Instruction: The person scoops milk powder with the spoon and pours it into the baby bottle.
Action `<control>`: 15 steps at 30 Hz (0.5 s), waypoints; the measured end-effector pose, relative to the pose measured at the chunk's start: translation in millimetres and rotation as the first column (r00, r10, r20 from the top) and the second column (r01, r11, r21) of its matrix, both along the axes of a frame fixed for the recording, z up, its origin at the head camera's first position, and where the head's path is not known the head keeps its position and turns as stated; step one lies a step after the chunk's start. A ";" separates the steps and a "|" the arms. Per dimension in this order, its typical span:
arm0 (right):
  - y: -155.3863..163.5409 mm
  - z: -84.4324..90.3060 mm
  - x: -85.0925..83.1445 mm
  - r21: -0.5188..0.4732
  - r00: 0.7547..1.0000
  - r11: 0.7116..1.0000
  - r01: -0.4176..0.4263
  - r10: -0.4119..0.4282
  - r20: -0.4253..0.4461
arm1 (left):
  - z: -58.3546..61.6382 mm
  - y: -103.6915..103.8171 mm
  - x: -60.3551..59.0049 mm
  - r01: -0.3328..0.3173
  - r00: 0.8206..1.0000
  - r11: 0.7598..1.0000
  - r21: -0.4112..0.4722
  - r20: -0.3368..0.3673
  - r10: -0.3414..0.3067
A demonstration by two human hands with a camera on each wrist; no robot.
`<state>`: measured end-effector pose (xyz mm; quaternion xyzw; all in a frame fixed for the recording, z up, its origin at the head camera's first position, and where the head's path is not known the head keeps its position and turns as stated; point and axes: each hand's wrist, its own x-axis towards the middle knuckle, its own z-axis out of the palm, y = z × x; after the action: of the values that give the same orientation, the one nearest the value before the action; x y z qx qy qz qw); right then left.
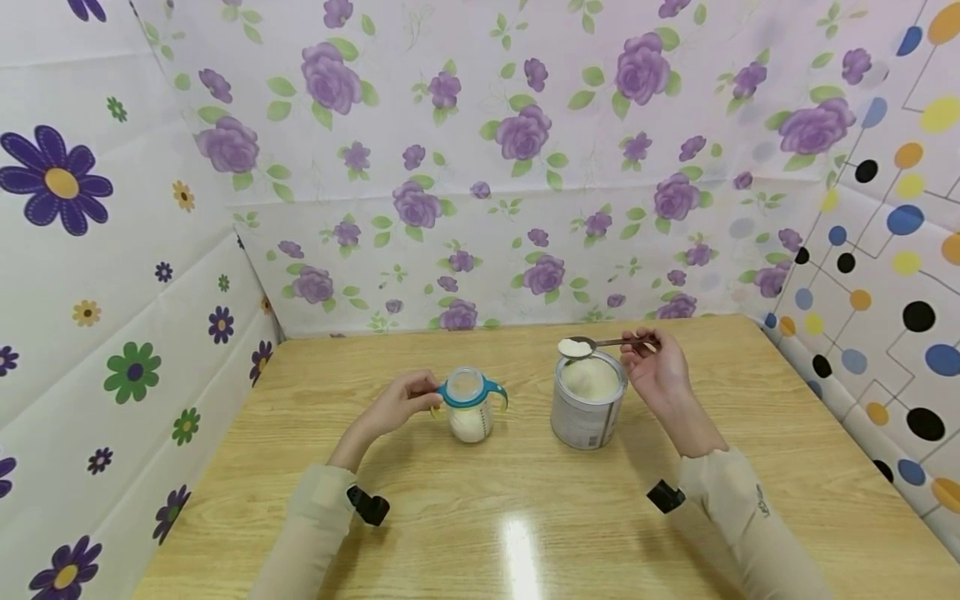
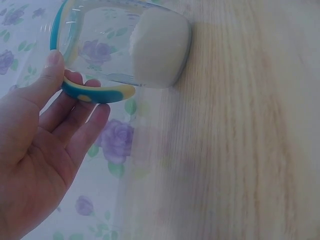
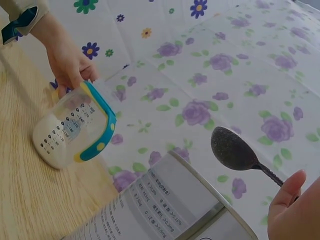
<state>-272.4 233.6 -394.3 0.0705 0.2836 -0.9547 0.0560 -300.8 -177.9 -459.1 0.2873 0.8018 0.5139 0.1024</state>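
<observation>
Only the head view shows white powder heaped on the spoon (image 1: 592,344) that the right hand (image 1: 660,372) pinches above the open tin (image 1: 588,400), while just left of the tin the left hand (image 1: 400,402) grips a handle of the bottle (image 1: 469,408), standing on the table (image 1: 525,517) with powder at its bottom.

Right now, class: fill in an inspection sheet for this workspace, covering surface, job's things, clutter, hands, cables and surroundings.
Surface: wooden table, glare patch near the front.
Job's things: clear bottle with teal handles, white powder at its bottom; open tin of white powder; spoon heaped with powder above the tin.
Clutter: nothing seen.
Hands: left hand holds a bottle handle; right hand pinches the spoon.
Cables: nothing seen.
Surroundings: flowered and dotted wall panels on three sides.
</observation>
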 end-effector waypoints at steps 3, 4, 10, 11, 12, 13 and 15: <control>-2.3 2.1 -0.6 -0.002 1.000 1.000 -0.005 0.005 0.002 | 0.9 0.0 0.0 0.000 1.000 1.000 0.001 0.002 0.000; -3.4 2.9 -0.8 0.003 1.000 1.000 -0.003 0.003 0.006 | 1.0 0.1 0.0 0.000 1.000 1.000 0.003 0.002 0.000; -7.7 4.5 -3.0 -0.002 0.999 1.000 -0.006 0.006 0.037 | 1.5 0.0 0.5 0.002 1.000 1.000 0.005 0.003 -0.002; -8.2 4.3 -3.3 -0.003 0.999 1.000 -0.008 0.008 0.039 | 1.6 -0.2 0.5 0.002 1.000 1.000 0.004 0.003 -0.002; -8.8 4.0 -3.6 -0.002 0.999 1.000 -0.009 0.009 0.040 | 1.5 -0.4 0.4 0.002 1.000 1.000 0.005 0.002 -0.002; -9.5 3.6 -3.9 -0.002 0.999 1.000 -0.011 0.011 0.039 | 1.3 -0.5 0.3 0.004 1.000 1.000 0.004 0.002 -0.004; -11.1 2.7 -4.4 0.009 0.999 1.000 -0.017 0.017 0.033 | 1.0 -0.7 -0.1 0.003 1.000 1.000 0.001 0.003 -0.003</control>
<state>-276.8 222.6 -391.6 0.0841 0.2874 -0.9516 0.0686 -300.9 -178.6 -458.1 0.2879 0.8008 0.5147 0.1041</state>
